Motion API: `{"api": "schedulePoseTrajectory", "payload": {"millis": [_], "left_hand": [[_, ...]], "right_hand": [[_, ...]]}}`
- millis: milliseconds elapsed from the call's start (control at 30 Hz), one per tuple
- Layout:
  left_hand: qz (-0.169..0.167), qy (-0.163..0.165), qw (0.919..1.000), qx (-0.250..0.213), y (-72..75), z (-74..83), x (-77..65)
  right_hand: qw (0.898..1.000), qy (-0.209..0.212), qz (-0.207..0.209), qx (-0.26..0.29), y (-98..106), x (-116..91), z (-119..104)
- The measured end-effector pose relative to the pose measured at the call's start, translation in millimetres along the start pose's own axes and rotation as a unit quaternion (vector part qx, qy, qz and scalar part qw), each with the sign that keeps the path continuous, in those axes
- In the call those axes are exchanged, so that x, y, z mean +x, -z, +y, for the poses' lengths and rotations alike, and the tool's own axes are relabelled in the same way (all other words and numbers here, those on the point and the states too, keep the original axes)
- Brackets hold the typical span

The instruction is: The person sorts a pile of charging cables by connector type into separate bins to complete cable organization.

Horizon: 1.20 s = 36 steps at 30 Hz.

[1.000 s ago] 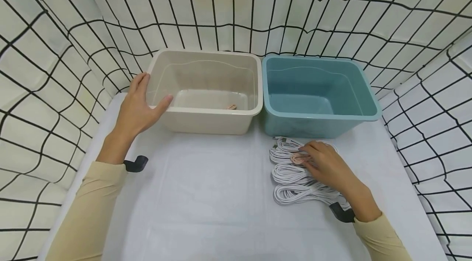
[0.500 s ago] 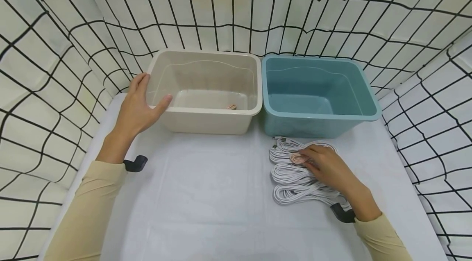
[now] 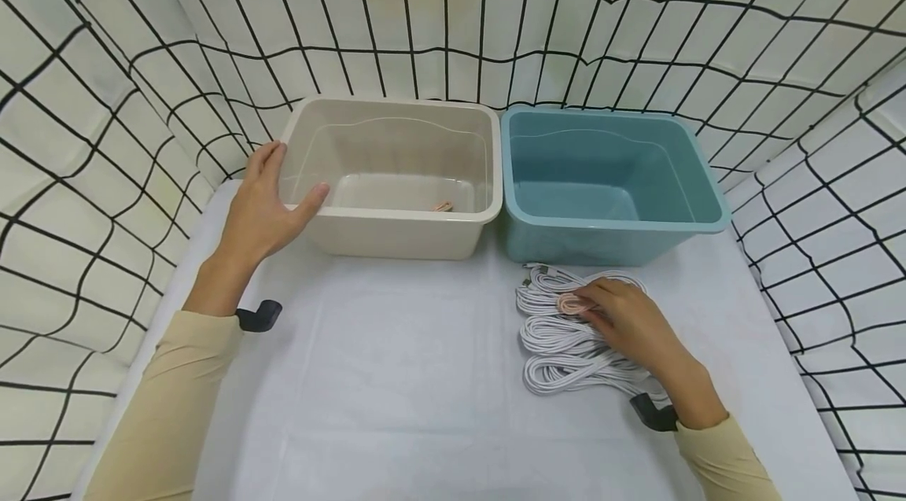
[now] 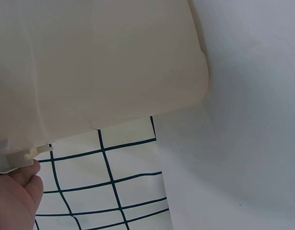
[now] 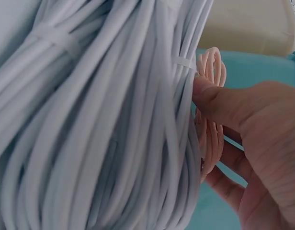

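At the left end of the beige plastic bin [image 3: 396,237], my left hand [image 3: 258,218] grips the rim, its thumb over the front edge. The left wrist view has those fingers [image 4: 28,179] at the rim's underside. My right hand [image 3: 630,320] pinches a small pink coiled cable [image 3: 569,303] between thumb and fingers. That pink coil [image 5: 214,129] stands against bundled white cables [image 5: 133,115] in the right wrist view. Several coiled white cables [image 3: 555,371] lie in a row beneath and around the right hand, which hides part of them.
A teal plastic bin [image 3: 609,243] stands right beside the beige one, just behind the cables. Inside the beige bin lies a small pink coil [image 3: 443,206]. Black wire grid panels [image 3: 446,53] enclose the table [image 3: 396,375], which has a white cover.
Both hands hold nearly the same places as before. The right hand's fingertips have settled slightly on the pink cable.
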<state>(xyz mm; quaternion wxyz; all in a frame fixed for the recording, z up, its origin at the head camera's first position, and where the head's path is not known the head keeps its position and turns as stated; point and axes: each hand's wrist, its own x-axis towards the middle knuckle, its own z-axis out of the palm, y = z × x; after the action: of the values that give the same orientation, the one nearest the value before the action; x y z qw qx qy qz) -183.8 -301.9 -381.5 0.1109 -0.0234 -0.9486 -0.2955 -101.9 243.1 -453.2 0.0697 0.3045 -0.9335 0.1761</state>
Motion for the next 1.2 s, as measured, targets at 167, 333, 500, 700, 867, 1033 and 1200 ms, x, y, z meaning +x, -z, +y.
{"api": "schedulePoseTrajectory", "payload": {"millis": [167,333,500,700,867,1033,1200], "left_hand": [[-0.001,0.003,1.0,-0.002,1.2,-1.1,-1.1],[-0.002,0.004,1.0,-0.003,1.8,-1.6,-1.8],[-0.003,0.006,1.0,-0.003,1.4,-2.0,-2.1],[0.001,-0.001,1.0,-0.003,0.6,-2.5,-1.9],[0.004,-0.004,1.0,-0.004,0.6,-1.8,-1.6],[0.001,-0.003,1.0,-0.004,-0.4,-2.0,-0.2],[-0.001,-0.001,1.0,-0.005,-0.2,-2.3,-0.1]], "right_hand": [[1.0,-0.011,-0.002,0.004,2,1,-2],[1.0,-0.019,-0.002,0.0,8,1,-7],[1.0,-0.008,0.024,0.005,17,6,-12],[0.998,0.021,0.055,0.001,27,14,-16],[0.997,0.042,0.068,0.005,34,23,-20],[0.995,0.068,0.076,-0.003,45,35,-24],[0.994,0.086,0.073,-0.007,54,48,-28]]}}
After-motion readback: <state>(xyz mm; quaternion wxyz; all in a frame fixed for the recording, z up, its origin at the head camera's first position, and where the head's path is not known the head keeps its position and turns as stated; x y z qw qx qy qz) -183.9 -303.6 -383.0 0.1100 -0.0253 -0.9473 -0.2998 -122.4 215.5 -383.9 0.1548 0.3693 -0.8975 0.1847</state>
